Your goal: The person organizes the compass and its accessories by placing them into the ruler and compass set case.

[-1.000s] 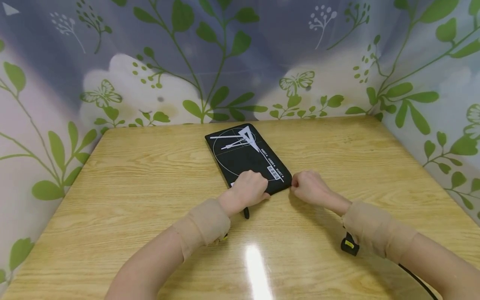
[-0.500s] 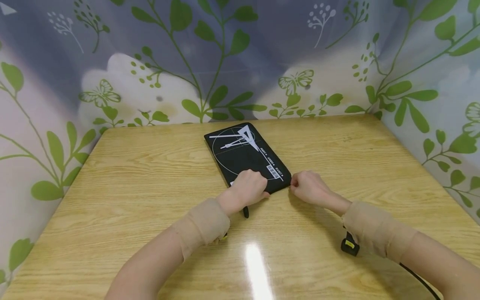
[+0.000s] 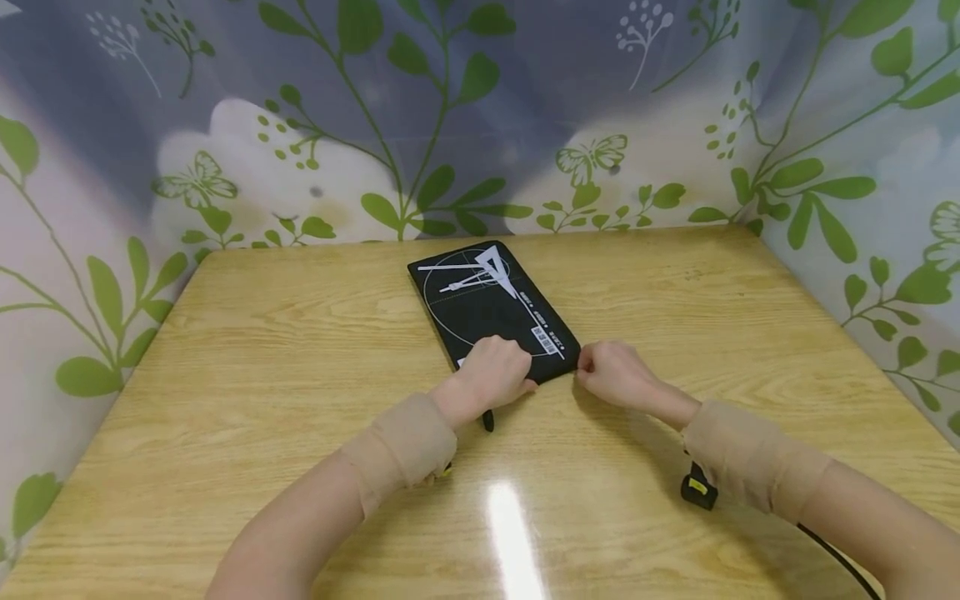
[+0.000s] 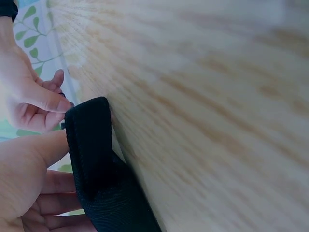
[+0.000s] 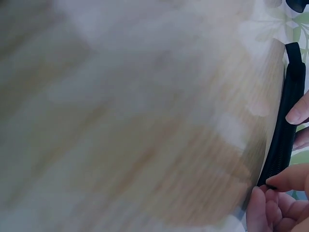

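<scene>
A flat black zip pouch, printed with white drawing instruments and a circle, lies at an angle on the table. My left hand grips its near edge, thumb below and fingers over the top. At the pouch's near right corner, my right hand pinches a small dark zipper pull between thumb and forefinger. The zip runs along the near edge in the right wrist view. A black fabric loop sticks out at the other end, left of my left hand.
The pouch rests on a light wood-grain table. A curtain with green leaves and butterflies stands behind and at both sides. Wrist straps carry small black cameras, and a cable trails from the right one.
The head view shifts slightly. Both hands keep the same hold, and the pouch stays in place on the table.
</scene>
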A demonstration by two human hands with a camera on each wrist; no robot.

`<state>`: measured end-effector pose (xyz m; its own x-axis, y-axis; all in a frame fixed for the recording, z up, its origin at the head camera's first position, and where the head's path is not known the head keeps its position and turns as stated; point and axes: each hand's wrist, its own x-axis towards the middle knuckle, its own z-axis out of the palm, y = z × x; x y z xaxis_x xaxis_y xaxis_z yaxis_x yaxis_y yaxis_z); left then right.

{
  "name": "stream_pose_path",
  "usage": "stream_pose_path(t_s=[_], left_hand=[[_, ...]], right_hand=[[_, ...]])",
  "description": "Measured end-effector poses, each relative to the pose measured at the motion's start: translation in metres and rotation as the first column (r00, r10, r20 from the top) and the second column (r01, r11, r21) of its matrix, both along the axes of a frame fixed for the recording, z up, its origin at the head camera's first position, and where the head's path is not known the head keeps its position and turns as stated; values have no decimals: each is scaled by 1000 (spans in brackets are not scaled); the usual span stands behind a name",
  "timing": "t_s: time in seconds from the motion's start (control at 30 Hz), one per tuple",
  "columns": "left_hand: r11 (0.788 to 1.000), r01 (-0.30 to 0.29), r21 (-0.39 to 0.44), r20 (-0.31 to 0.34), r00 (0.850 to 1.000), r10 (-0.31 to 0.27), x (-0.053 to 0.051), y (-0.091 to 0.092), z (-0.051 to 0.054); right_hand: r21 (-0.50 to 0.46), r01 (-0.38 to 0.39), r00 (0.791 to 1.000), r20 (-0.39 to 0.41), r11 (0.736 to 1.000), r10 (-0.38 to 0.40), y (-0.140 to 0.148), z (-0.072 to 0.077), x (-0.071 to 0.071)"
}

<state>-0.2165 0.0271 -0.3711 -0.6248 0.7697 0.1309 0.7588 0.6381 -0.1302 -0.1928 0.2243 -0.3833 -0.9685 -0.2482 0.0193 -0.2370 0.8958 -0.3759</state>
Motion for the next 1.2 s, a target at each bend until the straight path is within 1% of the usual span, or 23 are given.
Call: stream_pose_path(t_s=[0.2, 0.37, 0.57, 0.63, 0.83, 0.97, 1.07, 1.2], left_hand=[[1000, 17, 13, -5, 1000, -17, 0, -1, 1], [1000, 6, 14, -25, 1000, -6, 0, -2, 1], [1000, 24, 15, -6, 1000, -24, 0, -1, 0], [1000, 22, 12, -2, 1000, -22, 0, -1, 0], [1000, 19, 11, 4, 1000, -19, 0, -2, 0], [1000, 20, 5, 4, 1000, -20, 1, -2, -1], [1000, 16, 0, 2, 1000, -16, 0, -1, -1], [1000, 15, -2, -5, 1000, -15, 0, -1, -1]], right_hand=[[29, -36, 999, -18, 999, 36, -6, 0, 3], [28, -37, 998, -50, 999, 38, -9, 1, 4], [17, -36, 999, -31, 999, 37, -11, 1, 6], [18, -33, 999, -37, 999, 34, -12, 0, 7], [20, -48, 996, -80, 999, 49, -15, 0, 8], [42, -83, 989, -118, 996, 88, -19, 0, 9], [43, -101, 987, -118, 994, 105, -22, -1, 10], [22, -103, 989, -102, 994, 104, -24, -1, 9]])
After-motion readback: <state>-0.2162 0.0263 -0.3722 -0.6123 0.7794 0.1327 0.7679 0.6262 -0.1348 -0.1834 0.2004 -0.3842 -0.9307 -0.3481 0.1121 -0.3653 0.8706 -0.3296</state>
